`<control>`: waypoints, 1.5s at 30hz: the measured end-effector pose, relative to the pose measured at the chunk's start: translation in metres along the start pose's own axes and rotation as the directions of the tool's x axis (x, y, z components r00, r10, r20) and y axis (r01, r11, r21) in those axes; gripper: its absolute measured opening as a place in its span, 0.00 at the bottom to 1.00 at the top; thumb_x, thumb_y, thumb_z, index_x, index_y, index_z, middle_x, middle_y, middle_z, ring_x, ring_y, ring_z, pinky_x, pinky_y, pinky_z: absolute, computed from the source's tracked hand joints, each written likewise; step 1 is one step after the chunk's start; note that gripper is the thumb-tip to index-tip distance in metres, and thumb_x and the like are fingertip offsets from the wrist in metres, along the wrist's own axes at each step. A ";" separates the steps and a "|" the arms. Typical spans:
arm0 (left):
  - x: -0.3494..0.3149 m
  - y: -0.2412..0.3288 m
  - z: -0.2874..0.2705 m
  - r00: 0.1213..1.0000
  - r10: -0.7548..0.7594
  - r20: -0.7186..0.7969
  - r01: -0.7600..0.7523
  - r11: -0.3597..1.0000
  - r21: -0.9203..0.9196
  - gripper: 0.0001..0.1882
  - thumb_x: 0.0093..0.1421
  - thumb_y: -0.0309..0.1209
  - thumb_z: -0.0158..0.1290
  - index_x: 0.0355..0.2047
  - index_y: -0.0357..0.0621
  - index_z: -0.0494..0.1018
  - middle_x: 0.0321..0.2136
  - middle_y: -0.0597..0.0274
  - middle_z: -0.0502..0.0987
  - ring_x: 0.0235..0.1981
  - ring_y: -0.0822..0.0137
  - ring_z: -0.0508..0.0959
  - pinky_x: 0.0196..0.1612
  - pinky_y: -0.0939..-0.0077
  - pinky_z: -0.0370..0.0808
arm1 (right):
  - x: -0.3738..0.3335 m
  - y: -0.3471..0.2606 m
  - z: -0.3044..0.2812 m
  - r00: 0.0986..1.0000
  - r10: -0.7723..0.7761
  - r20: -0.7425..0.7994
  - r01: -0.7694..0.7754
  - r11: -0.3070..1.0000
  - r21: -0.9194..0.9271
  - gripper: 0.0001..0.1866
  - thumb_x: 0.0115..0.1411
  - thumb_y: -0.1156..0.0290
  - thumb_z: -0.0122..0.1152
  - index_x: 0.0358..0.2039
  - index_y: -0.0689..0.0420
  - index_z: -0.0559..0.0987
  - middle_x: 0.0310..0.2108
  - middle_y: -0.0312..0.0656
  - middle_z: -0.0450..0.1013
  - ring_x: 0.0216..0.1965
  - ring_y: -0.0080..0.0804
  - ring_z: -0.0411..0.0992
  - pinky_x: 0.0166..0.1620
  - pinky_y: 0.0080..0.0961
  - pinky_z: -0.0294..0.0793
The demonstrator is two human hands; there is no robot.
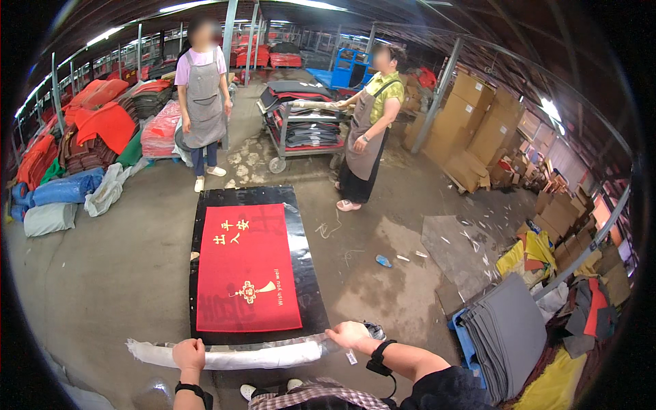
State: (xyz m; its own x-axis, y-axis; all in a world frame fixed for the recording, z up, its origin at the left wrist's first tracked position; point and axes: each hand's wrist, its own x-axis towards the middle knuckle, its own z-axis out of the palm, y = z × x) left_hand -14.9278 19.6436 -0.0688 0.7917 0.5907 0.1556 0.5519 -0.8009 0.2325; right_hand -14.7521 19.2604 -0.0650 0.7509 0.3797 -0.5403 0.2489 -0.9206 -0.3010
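A long roll of whitish plastic film (263,357) stretches crosswise in front of me, just off the near edge of a black sheet (309,287). My left hand (188,355) is closed around the roll toward its left end, where ragged film sticks out. My right hand (350,336) grips the clear, crumpled film at the other end, with a small white tag hanging below. Beyond the roll, a red doormat (263,273) with yellow lettering and a knot ornament lies flat on the black sheet.
Two people in aprons stand beyond the sheet, one at a cart (304,152) stacked with mats. Grey mats (506,335) are piled at near right. Stacked red mats (102,126) and blue bundles (68,186) line the left. Cardboard boxes (471,130) stand right, near posts.
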 end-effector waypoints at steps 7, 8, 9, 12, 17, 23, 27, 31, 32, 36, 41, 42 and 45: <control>-0.001 0.000 -0.002 1.000 0.000 -0.019 -0.001 1.000 -0.005 0.15 0.46 0.38 0.47 0.10 0.42 0.70 0.14 0.52 0.71 0.19 0.51 0.71 0.26 0.59 0.65 | -0.003 -0.005 -0.004 1.000 -0.002 0.004 0.002 1.000 -0.001 0.26 0.53 0.45 0.38 0.30 0.52 0.78 0.29 0.46 0.73 0.36 0.43 0.70 0.39 0.36 0.68; -0.001 -0.001 -0.001 1.000 0.002 -0.013 -0.002 1.000 -0.009 0.15 0.46 0.38 0.47 0.10 0.42 0.70 0.14 0.52 0.71 0.19 0.51 0.71 0.26 0.59 0.65 | -0.004 -0.005 -0.004 1.000 -0.001 -0.003 0.001 1.000 0.008 0.26 0.53 0.45 0.38 0.30 0.53 0.78 0.29 0.47 0.73 0.36 0.43 0.70 0.39 0.35 0.68; -0.001 -0.001 -0.001 1.000 0.001 -0.013 -0.002 1.000 -0.008 0.15 0.46 0.38 0.47 0.10 0.42 0.70 0.14 0.52 0.71 0.19 0.51 0.71 0.26 0.59 0.65 | -0.004 -0.004 -0.004 1.000 -0.002 -0.003 0.002 1.000 0.008 0.26 0.53 0.45 0.38 0.30 0.53 0.78 0.29 0.47 0.73 0.36 0.43 0.70 0.39 0.35 0.68; 0.000 -0.001 0.000 1.000 -0.021 -0.004 0.021 1.000 -0.015 0.15 0.47 0.38 0.47 0.11 0.42 0.70 0.15 0.52 0.71 0.20 0.51 0.71 0.26 0.59 0.65 | -0.002 -0.003 -0.002 1.000 -0.003 -0.001 0.003 1.000 0.013 0.26 0.53 0.46 0.38 0.29 0.53 0.78 0.29 0.47 0.73 0.36 0.43 0.71 0.38 0.35 0.68; 0.000 -0.001 -0.001 1.000 -0.017 0.012 0.017 1.000 0.003 0.15 0.47 0.38 0.47 0.11 0.42 0.71 0.15 0.53 0.71 0.20 0.52 0.72 0.27 0.60 0.66 | -0.001 -0.002 0.001 0.999 -0.026 -0.031 0.026 1.000 0.001 0.27 0.53 0.46 0.38 0.29 0.54 0.78 0.28 0.47 0.73 0.35 0.44 0.71 0.38 0.36 0.68; 0.001 -0.004 0.005 1.000 -0.016 0.003 0.016 1.000 0.017 0.15 0.47 0.38 0.47 0.12 0.42 0.72 0.16 0.53 0.72 0.21 0.52 0.72 0.27 0.61 0.66 | -0.001 -0.003 -0.001 1.000 -0.016 0.009 0.016 1.000 0.001 0.27 0.54 0.46 0.37 0.30 0.55 0.77 0.29 0.47 0.73 0.36 0.44 0.70 0.40 0.36 0.68; 0.000 -0.003 0.004 1.000 -0.018 0.005 0.018 1.000 0.004 0.14 0.47 0.38 0.47 0.12 0.43 0.72 0.16 0.53 0.72 0.21 0.52 0.72 0.27 0.60 0.66 | -0.003 -0.004 -0.002 1.000 -0.022 0.004 0.022 1.000 -0.001 0.27 0.54 0.46 0.37 0.30 0.55 0.77 0.29 0.47 0.73 0.36 0.44 0.70 0.40 0.36 0.67; 0.000 -0.003 0.004 1.000 -0.031 0.003 0.031 1.000 0.004 0.14 0.47 0.38 0.47 0.12 0.43 0.72 0.16 0.53 0.72 0.21 0.52 0.72 0.27 0.60 0.66 | -0.001 -0.004 0.000 1.000 -0.016 0.001 0.016 1.000 0.003 0.27 0.54 0.46 0.37 0.29 0.55 0.77 0.29 0.47 0.73 0.36 0.44 0.70 0.40 0.36 0.68; 0.000 -0.003 0.005 0.999 -0.037 0.004 0.036 0.999 0.015 0.14 0.47 0.38 0.47 0.12 0.43 0.72 0.16 0.53 0.72 0.21 0.52 0.72 0.27 0.60 0.66 | 0.000 -0.003 0.001 1.000 -0.012 -0.006 0.012 1.000 0.004 0.27 0.54 0.46 0.37 0.29 0.55 0.77 0.29 0.47 0.73 0.36 0.44 0.70 0.40 0.36 0.68; 0.000 -0.005 0.006 0.999 -0.036 0.006 0.036 0.999 -0.004 0.15 0.47 0.38 0.47 0.12 0.43 0.71 0.16 0.53 0.72 0.21 0.52 0.72 0.27 0.60 0.66 | 0.002 -0.002 0.003 1.000 -0.015 0.007 0.015 1.000 0.007 0.27 0.54 0.46 0.37 0.29 0.55 0.77 0.29 0.47 0.73 0.36 0.44 0.70 0.39 0.36 0.68; 0.000 -0.002 0.002 0.999 -0.032 0.004 0.032 0.999 0.015 0.15 0.47 0.38 0.47 0.12 0.42 0.71 0.16 0.53 0.72 0.21 0.52 0.72 0.27 0.60 0.66 | 0.001 -0.006 0.000 1.000 -0.003 0.022 0.003 1.000 0.000 0.27 0.54 0.45 0.37 0.29 0.54 0.77 0.30 0.47 0.73 0.37 0.44 0.70 0.39 0.36 0.68; 0.000 -0.004 0.003 0.999 -0.035 -0.001 0.035 0.999 0.014 0.15 0.47 0.38 0.47 0.12 0.42 0.71 0.16 0.53 0.72 0.21 0.52 0.72 0.27 0.60 0.66 | 0.002 -0.006 0.000 1.000 -0.007 0.019 0.007 1.000 -0.002 0.27 0.54 0.45 0.37 0.29 0.54 0.77 0.30 0.47 0.73 0.37 0.44 0.70 0.39 0.36 0.68; 0.002 -0.006 0.005 1.000 -0.016 0.000 0.016 1.000 0.004 0.15 0.47 0.38 0.47 0.12 0.42 0.71 0.16 0.53 0.72 0.21 0.52 0.72 0.27 0.60 0.66 | 0.007 -0.004 0.003 0.998 0.015 0.066 -0.012 0.999 -0.053 0.26 0.53 0.44 0.36 0.34 0.48 0.77 0.33 0.46 0.73 0.39 0.41 0.70 0.42 0.33 0.67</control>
State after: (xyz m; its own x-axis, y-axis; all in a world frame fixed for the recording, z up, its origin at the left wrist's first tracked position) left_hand -14.9284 19.6487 -0.0747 0.7829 0.6032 0.1524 0.5653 -0.7919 0.2307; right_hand -14.7492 19.2668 -0.0701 0.7128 0.3707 -0.5954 0.2722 -0.9286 -0.2523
